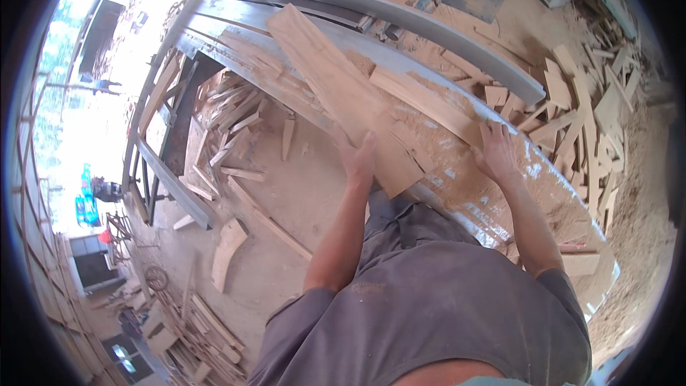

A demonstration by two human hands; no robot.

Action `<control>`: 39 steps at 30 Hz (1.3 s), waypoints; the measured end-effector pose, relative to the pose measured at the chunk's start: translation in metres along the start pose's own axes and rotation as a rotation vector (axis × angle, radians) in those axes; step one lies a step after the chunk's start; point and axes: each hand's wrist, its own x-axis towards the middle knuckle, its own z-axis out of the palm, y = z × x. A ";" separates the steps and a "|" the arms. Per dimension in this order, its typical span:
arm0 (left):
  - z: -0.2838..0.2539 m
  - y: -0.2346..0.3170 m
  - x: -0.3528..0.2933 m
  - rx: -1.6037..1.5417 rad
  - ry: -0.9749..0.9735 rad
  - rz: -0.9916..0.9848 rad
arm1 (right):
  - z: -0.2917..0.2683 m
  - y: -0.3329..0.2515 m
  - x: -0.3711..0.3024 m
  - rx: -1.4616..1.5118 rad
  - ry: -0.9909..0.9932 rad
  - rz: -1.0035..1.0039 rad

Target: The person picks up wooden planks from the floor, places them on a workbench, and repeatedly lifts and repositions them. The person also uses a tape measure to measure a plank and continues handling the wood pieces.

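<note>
While pressing flat on sawdusty saw table [500, 193]: left hand [359, 161] spread on near end of wooden plank [343, 96], right hand [495, 151] open beside it; best kept steady, fingers off far metal fence [429, 28].

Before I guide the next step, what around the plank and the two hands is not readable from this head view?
- Left hand: palm and grip hidden against the wooden plank.
- Right hand: fingertips flat on the sawdust-covered table; what lies under them is hidden.
- Any blade: not visible, plank and sawdust cover the table.
- Table's near edge: hidden by the person's torso.
</note>
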 end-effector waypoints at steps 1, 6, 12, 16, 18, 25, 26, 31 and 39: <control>0.004 -0.006 0.006 0.072 0.034 0.033 | 0.001 0.012 -0.001 -0.011 -0.025 -0.025; 0.025 -0.048 0.040 0.181 0.212 0.094 | -0.030 0.025 -0.015 -0.192 -0.137 -0.094; 0.027 -0.047 0.060 0.255 0.281 0.122 | -0.036 0.076 -0.101 0.349 -0.242 0.132; 0.056 -0.032 0.077 0.111 0.326 0.072 | -0.067 0.035 -0.147 0.717 -0.344 0.560; 0.047 -0.030 0.108 0.277 0.359 0.111 | -0.068 0.029 -0.159 0.798 -0.449 0.732; 0.101 0.054 0.212 1.154 0.541 -0.427 | -0.070 0.035 -0.145 0.502 -0.175 0.342; 0.103 0.049 0.215 1.190 0.532 -0.422 | -0.066 0.035 -0.128 0.550 -0.172 0.349; 0.098 0.070 0.224 1.148 0.532 -0.617 | -0.040 0.027 0.025 0.494 0.039 -0.078; -0.031 0.050 0.174 -0.102 0.329 0.009 | 0.023 -0.046 0.188 0.350 -0.060 -0.362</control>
